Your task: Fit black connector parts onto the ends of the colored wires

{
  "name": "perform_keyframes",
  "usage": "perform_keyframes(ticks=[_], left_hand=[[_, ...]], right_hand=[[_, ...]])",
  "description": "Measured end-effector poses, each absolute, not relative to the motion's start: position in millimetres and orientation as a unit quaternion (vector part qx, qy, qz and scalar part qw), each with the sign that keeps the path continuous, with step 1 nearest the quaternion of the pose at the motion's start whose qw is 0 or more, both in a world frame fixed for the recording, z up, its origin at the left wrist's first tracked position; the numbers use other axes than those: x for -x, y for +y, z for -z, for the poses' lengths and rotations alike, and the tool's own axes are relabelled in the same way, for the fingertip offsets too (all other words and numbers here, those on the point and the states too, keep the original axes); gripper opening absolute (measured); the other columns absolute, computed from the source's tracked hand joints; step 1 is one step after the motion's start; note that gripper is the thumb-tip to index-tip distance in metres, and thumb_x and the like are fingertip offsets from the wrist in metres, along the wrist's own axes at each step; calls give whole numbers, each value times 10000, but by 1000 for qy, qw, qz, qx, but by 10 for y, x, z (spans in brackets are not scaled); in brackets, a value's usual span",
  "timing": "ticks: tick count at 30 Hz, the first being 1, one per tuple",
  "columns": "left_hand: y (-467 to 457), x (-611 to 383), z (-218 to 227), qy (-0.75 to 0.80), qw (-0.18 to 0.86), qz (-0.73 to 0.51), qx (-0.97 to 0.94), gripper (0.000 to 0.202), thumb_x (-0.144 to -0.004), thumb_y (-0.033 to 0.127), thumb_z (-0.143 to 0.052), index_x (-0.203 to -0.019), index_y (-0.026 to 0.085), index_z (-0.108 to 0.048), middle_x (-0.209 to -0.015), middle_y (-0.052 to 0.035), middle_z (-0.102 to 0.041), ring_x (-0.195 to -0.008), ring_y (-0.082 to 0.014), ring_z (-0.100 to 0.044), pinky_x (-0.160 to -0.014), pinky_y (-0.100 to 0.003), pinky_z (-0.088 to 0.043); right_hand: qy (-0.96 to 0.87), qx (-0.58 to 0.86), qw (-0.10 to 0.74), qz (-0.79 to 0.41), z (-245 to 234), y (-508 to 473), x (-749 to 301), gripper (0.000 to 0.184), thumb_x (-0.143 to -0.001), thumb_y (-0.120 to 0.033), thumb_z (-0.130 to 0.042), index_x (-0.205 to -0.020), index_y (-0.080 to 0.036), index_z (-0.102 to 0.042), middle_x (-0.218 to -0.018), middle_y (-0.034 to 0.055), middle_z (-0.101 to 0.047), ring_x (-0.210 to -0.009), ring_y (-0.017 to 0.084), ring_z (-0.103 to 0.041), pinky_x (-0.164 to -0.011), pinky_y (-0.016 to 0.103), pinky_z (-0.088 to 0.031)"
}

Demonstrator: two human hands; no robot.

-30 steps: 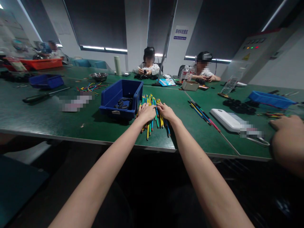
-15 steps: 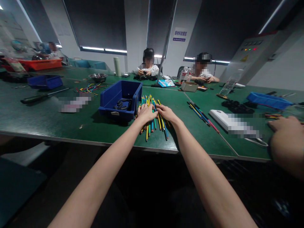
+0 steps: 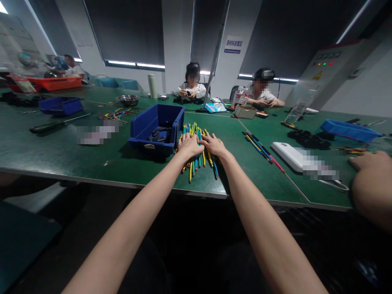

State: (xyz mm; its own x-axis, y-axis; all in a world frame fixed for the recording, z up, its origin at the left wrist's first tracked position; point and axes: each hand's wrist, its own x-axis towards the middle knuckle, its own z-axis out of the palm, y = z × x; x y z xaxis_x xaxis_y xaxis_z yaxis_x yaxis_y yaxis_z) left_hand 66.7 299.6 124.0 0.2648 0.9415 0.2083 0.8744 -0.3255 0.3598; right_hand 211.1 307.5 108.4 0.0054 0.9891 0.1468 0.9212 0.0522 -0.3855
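Observation:
A pile of short coloured wire pieces (image 3: 196, 161), yellow, blue and green, lies on the green table (image 3: 76, 151) straight ahead. My left hand (image 3: 188, 145) rests flat on the left side of the pile with its fingers spread. Just to its right, my right hand (image 3: 214, 145) lies on the same pile, fingers stretched over the wires. The two hands nearly touch. A blue plastic bin (image 3: 157, 128) holding small black parts stands just left of my left hand.
More loose wires (image 3: 260, 147) and a white box (image 3: 289, 155) lie to the right, where another person's hand (image 3: 369, 161) rests on the table. A second blue tray (image 3: 349, 128) is far right. Two people sit across the table. Other bins stand at far left.
My hands have drawn slightly closer together on the pile, pressing the wires into a tighter bunch. Otherwise the scene is the same.

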Motion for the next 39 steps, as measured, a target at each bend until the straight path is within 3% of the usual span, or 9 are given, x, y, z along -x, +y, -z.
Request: perform_keyframes(ticks=[4,7,9,15,23,27,30,35,39], left_hand=[[2996,-675,-1249,576,84,-191,-791,291,-759,435,-493,-940,243,-617,-1259,-104,-521,-1266,-298,-413,-1061,-434,-336],[2965,-688,-1276,576,81,-187,-792,292,-760,424,-488,-920,229,-634,-1270,-110,-517,-1260,-304,-419,-1055,-438,-342],[2929,-689,-1297,574,74,-185,-794,312,-760,423,-487,-946,218,-632,-1289,-117,-510,-1261,-310,-418,-1052,-443,-344],[2827,-671,-1338,556,33,-193,-808,372,-786,420,-473,-1062,212,-611,-1346,-128,-483,-1268,-320,-404,-1052,-473,-337],[2813,-770,-1334,540,13,-176,-823,455,-764,371,-469,-1122,156,-649,-1384,-143,-479,-1288,-344,-383,-1087,-494,-295],[2846,-773,-1330,565,31,-200,-800,508,-768,401,-451,-1127,105,-653,-1306,-173,-541,-1235,-334,-442,-1042,-447,-367],[2886,-745,-1346,584,67,-206,-783,491,-780,434,-436,-1069,127,-689,-1220,-156,-603,-1213,-325,-467,-1012,-415,-398],[2945,-719,-1363,578,138,-223,-773,406,-797,457,-426,-895,223,-743,-1089,-86,-670,-1160,-302,-510,-977,-396,-417],[2966,-730,-1333,552,142,-272,-775,333,-804,433,-483,-935,241,-722,-1143,-65,-646,-1165,-258,-513,-1010,-372,-393]], right_hand=[[-686,684,235,-80,-1075,3075,-2160,585,-892,-518,-481,-1397,-225,-465,-1498,82,-366,-1387,263,-321,-1116,434,-283],[-683,673,267,-89,-1058,3096,-2192,512,-889,-468,-505,-1334,-218,-534,-1373,64,-537,-1266,224,-492,-1060,362,-372],[-684,669,276,-92,-1050,3107,-2197,447,-900,-414,-495,-1297,-222,-566,-1319,45,-586,-1223,206,-532,-1037,337,-395],[-698,663,260,-78,-1071,3084,-2169,415,-889,-453,-507,-1247,-266,-603,-1375,23,-537,-1256,217,-501,-1049,362,-375],[-693,668,263,-68,-1096,3059,-2151,365,-879,-424,-517,-1187,-254,-613,-1260,34,-617,-1157,214,-563,-979,352,-422],[-684,673,270,-76,-1115,3038,-2117,391,-901,-469,-466,-1174,-237,-622,-1256,53,-619,-1161,233,-560,-988,373,-409],[-676,676,281,-85,-1141,3018,-2099,423,-913,-508,-420,-1144,-230,-640,-1241,62,-628,-1154,243,-562,-980,378,-409],[-677,630,355,-132,-1179,3027,-2108,431,-899,-514,-410,-927,-205,-709,-1126,51,-674,-1093,221,-587,-944,336,-432],[-631,588,457,-218,-1201,3061,-2087,326,-841,-397,-480,-846,-153,-696,-949,58,-714,-960,206,-637,-876,309,-472]])
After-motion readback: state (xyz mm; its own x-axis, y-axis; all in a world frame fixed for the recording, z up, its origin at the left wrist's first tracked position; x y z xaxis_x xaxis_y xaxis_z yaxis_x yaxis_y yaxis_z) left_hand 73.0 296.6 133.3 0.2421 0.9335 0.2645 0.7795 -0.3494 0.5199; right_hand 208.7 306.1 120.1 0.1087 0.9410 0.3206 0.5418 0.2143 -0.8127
